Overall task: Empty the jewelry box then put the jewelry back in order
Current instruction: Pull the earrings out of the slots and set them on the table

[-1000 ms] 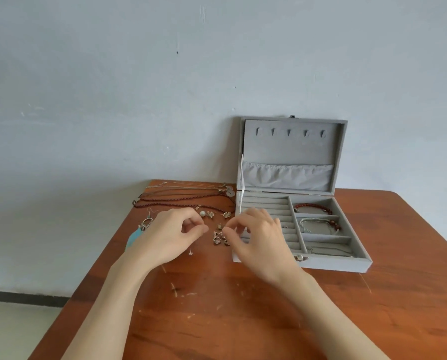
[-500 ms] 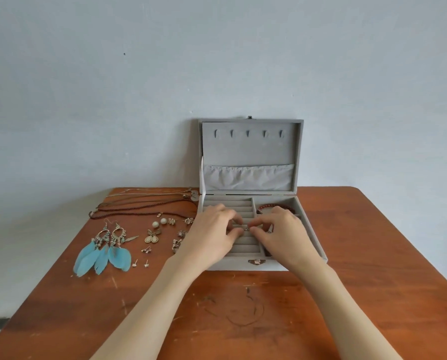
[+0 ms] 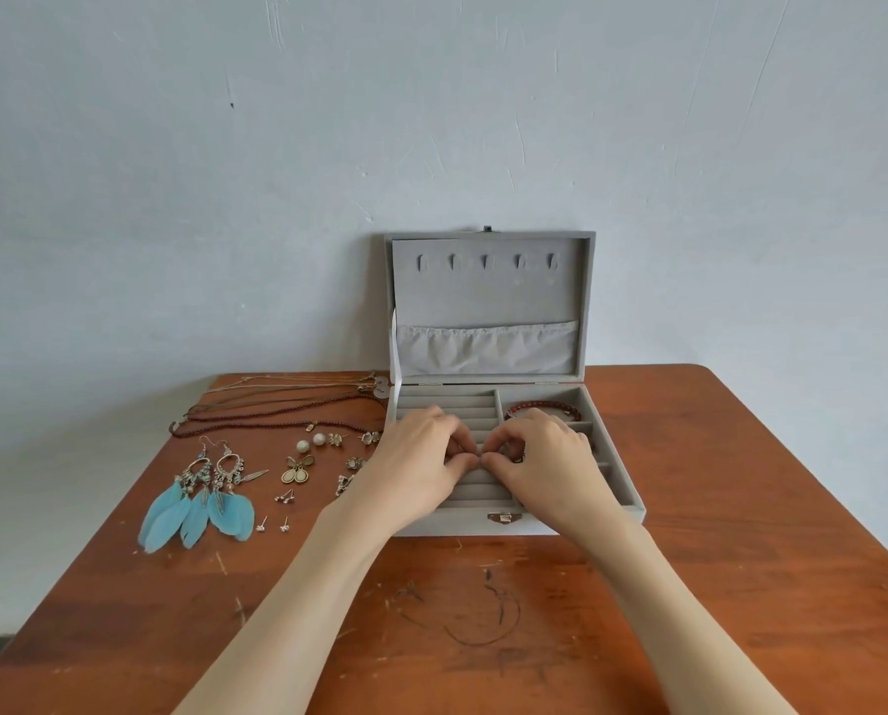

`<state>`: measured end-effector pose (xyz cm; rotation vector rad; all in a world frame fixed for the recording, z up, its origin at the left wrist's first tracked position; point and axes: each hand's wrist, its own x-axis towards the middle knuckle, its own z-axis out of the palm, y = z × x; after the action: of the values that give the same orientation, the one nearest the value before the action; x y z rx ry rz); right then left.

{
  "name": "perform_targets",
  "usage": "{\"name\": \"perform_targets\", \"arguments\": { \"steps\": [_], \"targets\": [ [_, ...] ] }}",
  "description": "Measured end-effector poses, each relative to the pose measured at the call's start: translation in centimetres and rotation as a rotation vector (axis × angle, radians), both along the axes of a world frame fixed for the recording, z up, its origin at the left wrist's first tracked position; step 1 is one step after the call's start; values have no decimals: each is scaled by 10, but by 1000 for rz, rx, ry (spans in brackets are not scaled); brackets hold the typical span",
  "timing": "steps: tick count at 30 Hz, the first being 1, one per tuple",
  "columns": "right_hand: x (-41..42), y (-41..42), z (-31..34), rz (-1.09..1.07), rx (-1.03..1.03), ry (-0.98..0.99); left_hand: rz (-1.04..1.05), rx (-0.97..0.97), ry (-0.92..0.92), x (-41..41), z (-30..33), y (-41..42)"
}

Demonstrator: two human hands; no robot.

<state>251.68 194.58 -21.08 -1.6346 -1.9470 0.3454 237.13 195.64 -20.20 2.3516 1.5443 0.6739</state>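
**Small piece being seated in the ring rolls – handling notes**

Jewelry box (image 3: 488, 523) is stood open toward the far edge of the bench (image 3: 741, 508), lid upright against the wall. Left hand (image 3: 416, 472) and right hand (image 3: 545, 469) are met over the ring-roll section, fingertips curled and pinched together; a small item seems to be held between them, but it cannot be made out. A red bead bracelet (image 3: 539, 406) is lain in the far right compartment.

Left of the box are spread: feather earrings (image 3: 199, 500), pearl studs (image 3: 311, 442), tiny studs (image 3: 272, 526), bead necklaces (image 3: 276, 415) along the far edge.

Judged handling: all light. Studs are slippery and easily dropped, best pinched by the head. Feathers are soft and crushable, so the hooks should be taken. Chains are limp and tangle-prone, best lifted at the clasp
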Motion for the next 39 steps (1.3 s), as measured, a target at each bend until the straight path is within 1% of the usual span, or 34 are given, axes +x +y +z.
{"name": "perform_targets", "arguments": {
  "steps": [7,14,19,23,25,27,29,31,35,39],
  "targets": [
    [0,0,-1,-8,11,14,10,1,-36,-1,-1,-1],
    [-3,-4,0,-38,74,-30,27,42,-84,-5,-1,-6],
    [-22,-18,4,28,183,67,112,58,-189,-37,7,-27],
    [-61,-36,2,155,241,30,191,51,-167,-67,6,-52],
    [-79,-42,0,165,267,2,240,30,-150,-83,2,-63],
    [-90,-43,-1,152,247,-25,286,22,-124,-97,-4,-70],
    [-95,-41,-2,153,216,-90,312,59,-62,-103,-10,-75],
    [-96,-40,-4,163,206,-152,309,113,-21,-102,-17,-75],
    [-95,-40,-7,190,229,-235,316,174,5,-97,-25,-71],
    [-94,-38,-10,215,255,-268,296,179,25,-100,-27,-69]
  ]
}}
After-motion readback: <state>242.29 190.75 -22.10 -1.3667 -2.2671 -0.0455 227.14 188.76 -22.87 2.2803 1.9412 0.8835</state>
